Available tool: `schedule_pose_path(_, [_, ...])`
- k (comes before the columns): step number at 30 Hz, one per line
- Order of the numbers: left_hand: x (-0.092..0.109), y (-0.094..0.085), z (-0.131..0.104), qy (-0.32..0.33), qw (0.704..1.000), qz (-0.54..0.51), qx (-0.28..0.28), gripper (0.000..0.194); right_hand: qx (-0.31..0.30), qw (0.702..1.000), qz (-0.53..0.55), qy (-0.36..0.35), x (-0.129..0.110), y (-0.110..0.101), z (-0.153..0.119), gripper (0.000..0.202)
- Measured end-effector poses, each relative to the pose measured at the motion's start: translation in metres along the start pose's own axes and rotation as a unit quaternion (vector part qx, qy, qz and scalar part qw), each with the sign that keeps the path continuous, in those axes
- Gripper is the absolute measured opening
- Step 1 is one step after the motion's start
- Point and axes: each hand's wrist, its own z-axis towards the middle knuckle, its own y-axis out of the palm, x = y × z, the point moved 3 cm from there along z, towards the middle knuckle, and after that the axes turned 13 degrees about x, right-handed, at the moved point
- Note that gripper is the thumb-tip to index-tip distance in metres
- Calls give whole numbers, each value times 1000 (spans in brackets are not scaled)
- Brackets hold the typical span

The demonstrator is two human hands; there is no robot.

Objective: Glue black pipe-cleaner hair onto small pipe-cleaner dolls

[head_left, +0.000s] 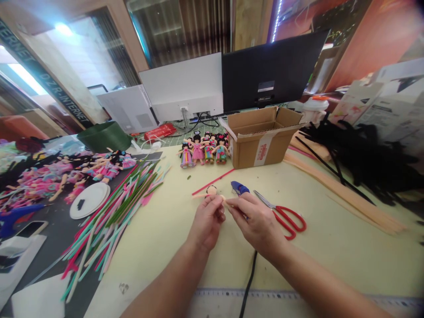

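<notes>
My left hand (206,223) pinches a small doll (211,190) with a round peach head and black hair, its lower body hidden in my fingers. One thin peach arm sticks out to the left. My right hand (256,223) is closed at the fingertips on a short peach fuzzy stem (225,202) beside the doll; the two hands nearly touch. Just behind my right hand lies a blue tool (239,187), partly covered. Scissors with red handles (291,221) rest to the right. A red fuzzy stem (213,182) lies beyond the doll.
Finished dolls (197,150) stand beside an open cardboard box (255,148). Many coloured stems (115,216) and a doll pile (59,174) spread on the left, near a blue glue gun (20,216). Peach stems (347,190) and black stems (361,154) lie right. A black cable (249,282) runs frontward.
</notes>
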Motion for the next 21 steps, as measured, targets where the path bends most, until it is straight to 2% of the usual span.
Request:
schedule_pose_path(9, [-4, -3, 1, -20, 1000, -12, 17, 26, 15, 1000, -3, -20, 3, 1, -1, 21])
schedule_pose_path(21, [-3, -3, 2, -7, 1000, 4, 29, 27, 32, 999, -6, -42, 7, 2, -3, 19])
